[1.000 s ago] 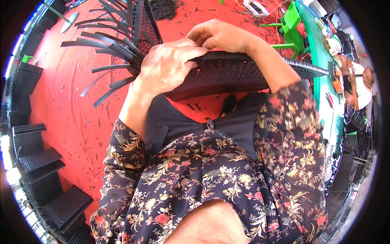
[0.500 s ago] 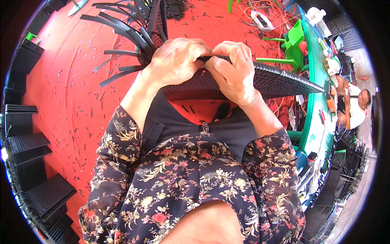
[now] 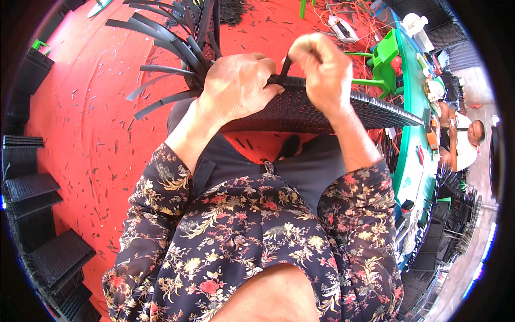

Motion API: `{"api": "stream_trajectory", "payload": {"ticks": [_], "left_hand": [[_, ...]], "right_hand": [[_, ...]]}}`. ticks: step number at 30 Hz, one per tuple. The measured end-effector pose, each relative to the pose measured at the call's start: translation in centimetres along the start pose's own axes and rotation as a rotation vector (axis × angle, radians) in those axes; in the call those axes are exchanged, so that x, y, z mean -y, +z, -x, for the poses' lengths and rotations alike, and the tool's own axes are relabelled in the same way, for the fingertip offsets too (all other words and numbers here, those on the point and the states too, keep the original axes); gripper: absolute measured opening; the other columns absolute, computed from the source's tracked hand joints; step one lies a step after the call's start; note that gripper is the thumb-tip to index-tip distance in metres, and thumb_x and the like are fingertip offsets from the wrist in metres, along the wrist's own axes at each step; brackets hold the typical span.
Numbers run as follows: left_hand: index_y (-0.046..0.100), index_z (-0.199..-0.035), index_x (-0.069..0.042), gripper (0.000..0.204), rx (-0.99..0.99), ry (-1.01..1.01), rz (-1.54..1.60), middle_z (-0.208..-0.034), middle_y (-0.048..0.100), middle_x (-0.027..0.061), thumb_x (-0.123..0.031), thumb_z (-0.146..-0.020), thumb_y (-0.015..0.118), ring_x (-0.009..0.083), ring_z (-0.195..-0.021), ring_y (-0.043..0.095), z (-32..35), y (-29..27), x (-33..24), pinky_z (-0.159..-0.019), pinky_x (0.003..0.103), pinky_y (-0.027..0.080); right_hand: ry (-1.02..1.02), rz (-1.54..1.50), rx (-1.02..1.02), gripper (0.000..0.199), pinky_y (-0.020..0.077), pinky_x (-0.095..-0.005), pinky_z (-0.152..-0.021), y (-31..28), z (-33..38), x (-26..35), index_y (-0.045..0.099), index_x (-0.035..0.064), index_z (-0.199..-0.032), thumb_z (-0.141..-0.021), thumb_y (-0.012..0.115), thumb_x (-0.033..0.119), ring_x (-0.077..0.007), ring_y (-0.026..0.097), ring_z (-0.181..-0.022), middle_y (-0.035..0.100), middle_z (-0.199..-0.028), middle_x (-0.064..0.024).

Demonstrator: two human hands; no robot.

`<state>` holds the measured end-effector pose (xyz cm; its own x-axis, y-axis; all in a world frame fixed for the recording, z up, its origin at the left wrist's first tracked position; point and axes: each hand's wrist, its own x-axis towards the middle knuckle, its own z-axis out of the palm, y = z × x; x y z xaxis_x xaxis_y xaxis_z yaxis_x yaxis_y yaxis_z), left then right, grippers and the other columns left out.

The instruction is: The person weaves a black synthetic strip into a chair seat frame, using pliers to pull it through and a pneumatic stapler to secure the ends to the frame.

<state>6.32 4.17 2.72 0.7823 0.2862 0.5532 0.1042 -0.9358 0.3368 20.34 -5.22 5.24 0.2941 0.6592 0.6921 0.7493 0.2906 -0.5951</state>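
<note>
A black woven panel with a thick rim lies across in front of me, over my knees. My right hand is raised above the rim, its fingers pinched on the end of a black flat strip. That strip runs down from the pinch to the panel's edge. On the rim rests my left hand, its fingers closed round the edge beside the strip's base; what lies under them is hidden. Several loose black strips fan out to the left, past my left hand.
Stacked black woven pieces line the left side. Strip scraps litter the red floor. On the right stand a green chair and a long green table with tools; a person sits beyond it. Orange cords lie far right.
My right hand has moved up and to the right, away from the rim, drawing the strip upright. My left hand has stayed at the edge, slightly shifted right.
</note>
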Motion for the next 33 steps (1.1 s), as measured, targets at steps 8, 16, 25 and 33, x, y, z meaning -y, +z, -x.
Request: {"api": "stream_trajectory", "payload": {"ticks": [8, 16, 25, 33], "left_hand": [[0.06, -0.079, -0.007, 0.023, -0.051, 0.04, -0.021, -0.074, 0.06, 0.0071, -0.024, -0.07, 0.072, 0.0287, -0.067, 0.061, 1.1, 0.3, -0.7, -0.057, 0.038, 0.049], [0.056, -0.074, -0.006, 0.023, -0.125, 0.086, -0.024, -0.071, 0.056, 0.0094, -0.023, -0.069, 0.071, 0.0303, -0.065, 0.06, 0.7, 1.0, -0.2, -0.055, 0.039, 0.049], [0.059, -0.076, -0.008, 0.027, -0.137, 0.049, -0.072, -0.068, 0.056, 0.0062, -0.027, -0.064, 0.075, 0.0266, -0.066, 0.061, 1.2, 0.8, -0.6, -0.056, 0.036, 0.048], [0.058, -0.075, -0.006, 0.028, -0.152, 0.05, -0.026, -0.068, 0.056, 0.0078, -0.026, -0.066, 0.075, 0.0294, -0.063, 0.059, 1.3, 1.0, -0.8, -0.055, 0.038, 0.048]], "right_hand": [[0.084, -0.241, 0.278, 0.011, 0.044, -0.024, -0.074, -3.0, -4.6, 0.6, 0.058, 0.0016, -0.089, -0.087, 0.057, 0.013, -0.0087, 0.056, -0.079, 0.063, -0.083, -0.0043], [-0.176, 0.108, 0.381, 0.019, 0.0498, -0.0323, -0.067, -1.6, 1.9, 0.4, 0.062, 0.0035, -0.088, -0.072, 0.063, -0.007, -0.0289, 0.061, -0.078, 0.061, -0.082, -0.0106], [-0.067, 0.09, 0.294, 0.013, 0.0498, -0.0315, -0.064, -0.7, 2.3, -0.1, 0.063, 0.003, -0.084, -0.074, 0.06, -0.006, -0.027, 0.063, -0.071, 0.061, -0.076, -0.0115], [0.401, -0.197, 0.599, 0.011, 0.0462, -0.0264, -0.062, -1.0, -0.2, -2.6, 0.065, 0.0024, -0.083, -0.073, 0.064, 0.006, -0.0108, 0.058, -0.063, 0.064, -0.068, -0.0075]]}}
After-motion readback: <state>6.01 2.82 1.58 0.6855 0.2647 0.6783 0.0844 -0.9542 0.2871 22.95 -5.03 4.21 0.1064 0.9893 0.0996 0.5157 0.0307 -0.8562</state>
